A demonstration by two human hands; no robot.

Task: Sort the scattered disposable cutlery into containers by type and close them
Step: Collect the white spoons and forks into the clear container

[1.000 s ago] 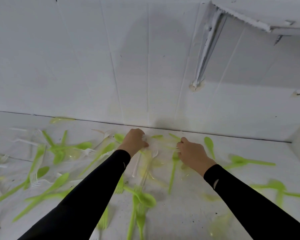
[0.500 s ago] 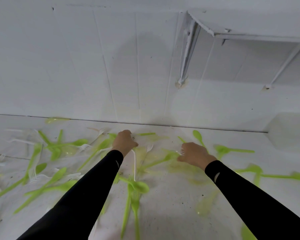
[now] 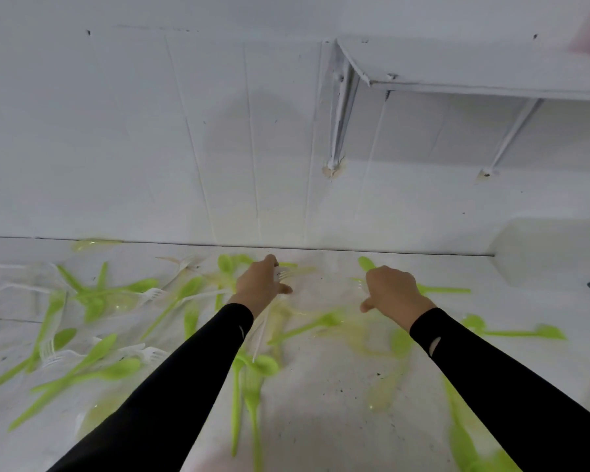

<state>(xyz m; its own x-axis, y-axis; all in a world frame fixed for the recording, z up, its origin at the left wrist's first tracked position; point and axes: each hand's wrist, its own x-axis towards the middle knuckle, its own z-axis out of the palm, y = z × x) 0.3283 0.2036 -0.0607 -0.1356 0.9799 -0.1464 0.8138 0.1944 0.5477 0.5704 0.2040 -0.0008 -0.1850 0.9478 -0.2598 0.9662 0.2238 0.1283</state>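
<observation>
White panelled wall (image 3: 150, 131), white shelf (image 3: 474, 61) on brackets, speckled white surface (image 3: 321, 420)

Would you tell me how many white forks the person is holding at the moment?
2: one white fork gripped in the left hand, a second fork peeking from the right hand. More may be hidden inside the fists.

A white wall (image 3: 133, 131) of flat panels fills the far side, with thin seams running up it. High on the right a white shelf (image 3: 474, 63) juts out, held by a slanted bracket (image 3: 341, 114) at its left end and a thinner strut (image 3: 511, 134) further right. A soft grey shadow (image 3: 256, 148) lies on the middle panels. Below, a dark line marks the join with a white surface (image 3: 321, 420) flecked with dark specks. The light is even.
</observation>
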